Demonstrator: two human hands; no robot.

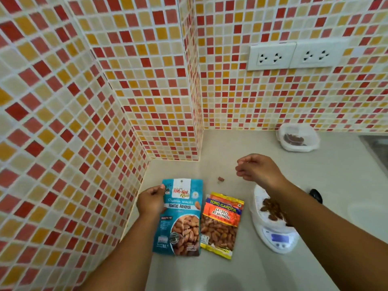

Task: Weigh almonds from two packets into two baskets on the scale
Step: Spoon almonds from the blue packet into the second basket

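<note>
Pale grey surface (210, 269). White digital scale (277, 238), landmark: white basket (260, 198) with almonds (271, 208) on top. Far behind: second white basket (298, 138), some almonds inside. Left of scale: orange salted-almond packet (220, 223), then blue roasted-almond packet (180, 217), pinched by left hand (152, 199). Right hand (258, 168) beyond scale, loosely curled, holding nothing visible. Seemingly near done.

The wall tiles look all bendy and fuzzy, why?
In the head view, the wide-angle lens curves the tiled wall toward the edges, and blur smears the tiles there; the blue packet near the middle is sharp enough to read.
</note>
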